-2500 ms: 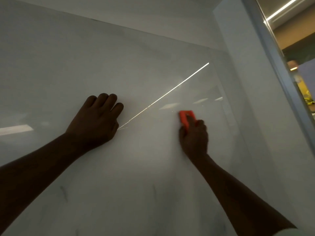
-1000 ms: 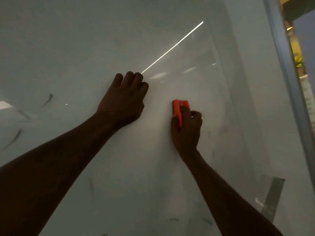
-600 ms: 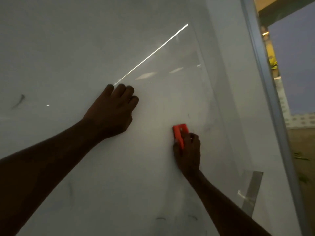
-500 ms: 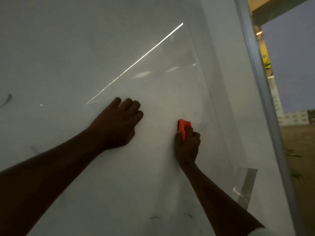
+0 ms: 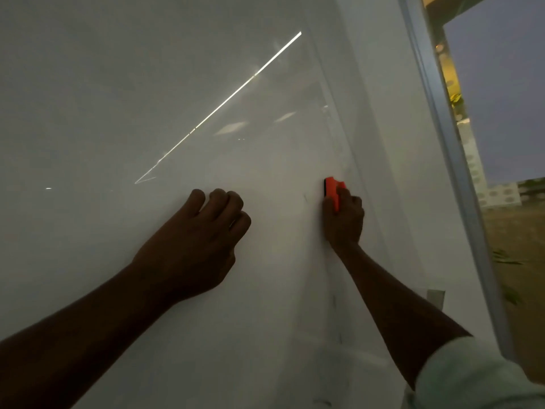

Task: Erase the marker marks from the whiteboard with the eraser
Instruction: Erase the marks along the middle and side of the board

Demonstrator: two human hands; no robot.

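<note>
A glossy whiteboard (image 5: pixel 147 84) fills most of the view and reflects a bright ceiling light strip. My right hand (image 5: pixel 343 221) presses an orange eraser (image 5: pixel 332 190) with a black pad against the board, near its right edge. My left hand (image 5: pixel 197 243) rests on the board to the left, fingers curled under, holding nothing. A faint thin marker stroke (image 5: pixel 305 198) shows just left of the eraser. More faint dark strokes (image 5: pixel 336 317) run lower down beside my right forearm.
The board's right edge (image 5: pixel 348 143) meets a white wall (image 5: pixel 392 143). Further right stands a grey window frame (image 5: pixel 451 160), with dusk sky and buildings outside. A small grey plate (image 5: pixel 436 299) sits on the wall low down.
My right hand slid the eraser up and to the right, closer to the board's edge. My left hand dropped lower on the board. The view shifted slightly.
</note>
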